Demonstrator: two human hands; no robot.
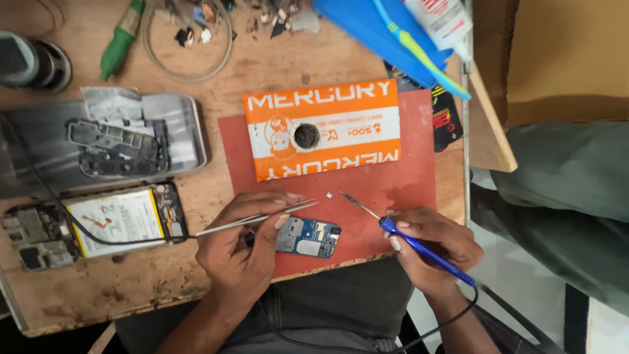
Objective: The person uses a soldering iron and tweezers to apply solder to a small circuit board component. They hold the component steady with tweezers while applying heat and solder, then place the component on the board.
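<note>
My left hand (241, 244) grips metal tweezers (262, 218) whose tips point right, above a small blue circuit board (308, 238) that lies on a red mat (367, 196); the thumb rests on the board's left end. My right hand (429, 246) holds a blue-handled soldering iron (409, 239), its thin tip aimed up-left over the mat, just right of a tiny white part (328, 194). The iron's black cord trails down off the bench.
An orange-and-white box (324, 128) with a round hole sits at the mat's top. An opened phone with its battery (98, 226) and a metal tray of phone frames (111, 141) lie at left. Blue cloth and a toothbrush (419, 52) are top right. Another person's leg (557, 190) is right.
</note>
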